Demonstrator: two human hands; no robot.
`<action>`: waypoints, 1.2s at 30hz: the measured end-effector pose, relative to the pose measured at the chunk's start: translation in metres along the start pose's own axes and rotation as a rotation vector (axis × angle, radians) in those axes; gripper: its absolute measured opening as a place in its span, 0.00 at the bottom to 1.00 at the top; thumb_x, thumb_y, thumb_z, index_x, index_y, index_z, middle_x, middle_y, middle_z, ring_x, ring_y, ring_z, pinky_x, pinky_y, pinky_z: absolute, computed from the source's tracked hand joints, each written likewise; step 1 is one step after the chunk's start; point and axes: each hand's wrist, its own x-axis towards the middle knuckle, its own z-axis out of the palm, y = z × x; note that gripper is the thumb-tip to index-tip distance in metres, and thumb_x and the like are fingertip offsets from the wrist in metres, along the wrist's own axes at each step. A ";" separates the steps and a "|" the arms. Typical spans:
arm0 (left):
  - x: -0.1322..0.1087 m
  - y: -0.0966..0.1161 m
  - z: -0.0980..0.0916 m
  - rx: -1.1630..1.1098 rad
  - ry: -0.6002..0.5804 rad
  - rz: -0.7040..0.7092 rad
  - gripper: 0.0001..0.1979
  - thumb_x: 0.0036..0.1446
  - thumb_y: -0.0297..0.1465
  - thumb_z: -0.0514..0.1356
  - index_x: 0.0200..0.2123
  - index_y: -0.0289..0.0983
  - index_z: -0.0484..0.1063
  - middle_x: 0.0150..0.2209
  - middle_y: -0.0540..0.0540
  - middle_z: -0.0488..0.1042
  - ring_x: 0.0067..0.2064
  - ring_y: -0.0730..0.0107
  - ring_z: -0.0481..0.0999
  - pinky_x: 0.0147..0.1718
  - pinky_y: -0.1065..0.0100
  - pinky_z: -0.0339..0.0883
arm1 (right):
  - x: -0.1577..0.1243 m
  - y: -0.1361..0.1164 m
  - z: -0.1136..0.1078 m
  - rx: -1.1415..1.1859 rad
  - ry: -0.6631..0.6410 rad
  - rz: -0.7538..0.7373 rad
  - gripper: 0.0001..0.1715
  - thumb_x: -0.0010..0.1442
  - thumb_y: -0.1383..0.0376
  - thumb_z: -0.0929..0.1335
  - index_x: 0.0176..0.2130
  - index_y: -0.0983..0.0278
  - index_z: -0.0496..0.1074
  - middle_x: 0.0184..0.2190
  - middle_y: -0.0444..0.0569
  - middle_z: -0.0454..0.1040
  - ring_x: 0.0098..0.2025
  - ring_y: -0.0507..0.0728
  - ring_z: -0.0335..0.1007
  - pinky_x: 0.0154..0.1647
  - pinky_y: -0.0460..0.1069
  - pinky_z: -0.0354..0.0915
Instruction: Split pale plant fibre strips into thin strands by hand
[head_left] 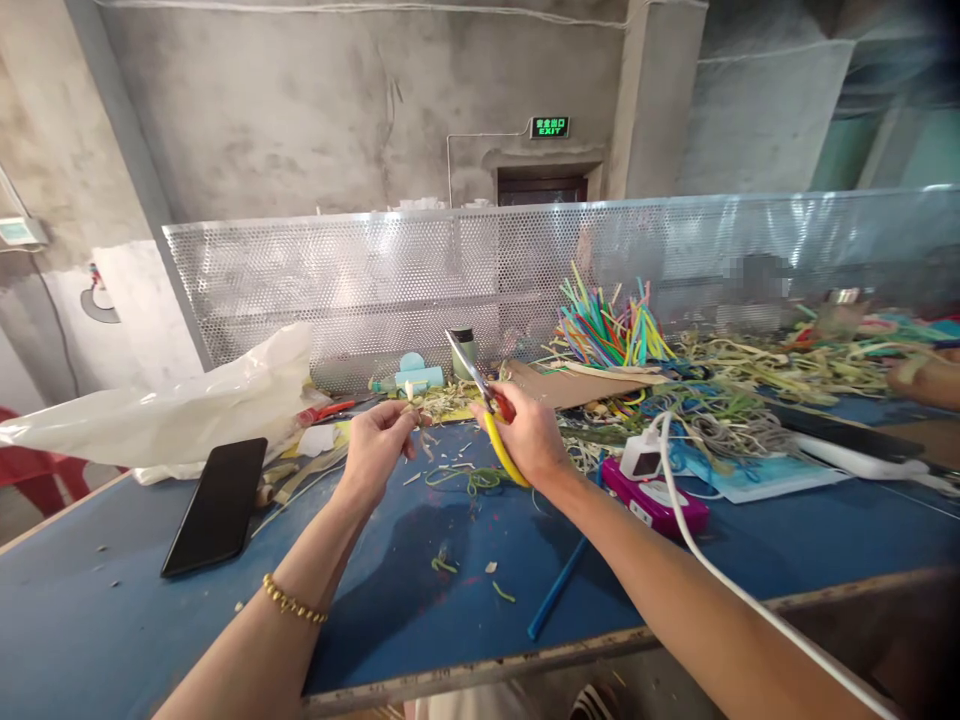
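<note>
My right hand [534, 438] grips a pair of scissors [504, 452] with yellow and red handles, its blades pointing up and to the left. Across from it, my left hand [375, 447] pinches a small bundle of pale straw-like strands [427, 440] between thumb and fingers. The blades are apart from that bundle. Below both hands, loose green strands [480, 482] and small cut scraps are scattered on the blue table [420, 630]. Exactly what the strands form is too small to make out.
A black phone [217, 508] and a white plastic bag [202, 385] lie left. Right are a magenta power strip [654, 497] with a white cable, a blue stick [556, 590] and colourful strips [611, 325]. A perforated metal panel [337, 290] stands behind; another person's hand [926, 378] is far right.
</note>
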 end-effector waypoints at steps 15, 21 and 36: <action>0.005 0.009 -0.012 -0.064 0.390 0.228 0.08 0.52 0.32 0.59 0.29 0.33 0.74 0.16 0.53 0.67 0.18 0.79 0.61 0.19 0.75 0.53 | -0.024 -0.007 0.024 -0.167 -0.793 0.060 0.13 0.54 0.58 0.69 0.38 0.61 0.78 0.34 0.49 0.79 0.36 0.57 0.75 0.31 0.46 0.63; 0.003 0.005 -0.009 -0.021 0.325 0.134 0.08 0.51 0.32 0.59 0.28 0.33 0.74 0.16 0.53 0.66 0.18 0.78 0.61 0.18 0.74 0.54 | 0.003 0.037 0.019 -0.426 -0.625 0.228 0.18 0.58 0.62 0.65 0.47 0.65 0.75 0.48 0.60 0.76 0.51 0.66 0.71 0.46 0.54 0.64; 0.005 -0.017 -0.003 -0.183 -0.139 -0.223 0.15 0.44 0.35 0.65 0.35 0.32 0.75 0.26 0.48 0.74 0.18 0.79 0.63 0.18 0.72 0.49 | 0.040 0.052 -0.031 0.108 -0.208 0.324 0.27 0.55 0.46 0.68 0.44 0.64 0.75 0.27 0.48 0.75 0.24 0.53 0.71 0.22 0.45 0.61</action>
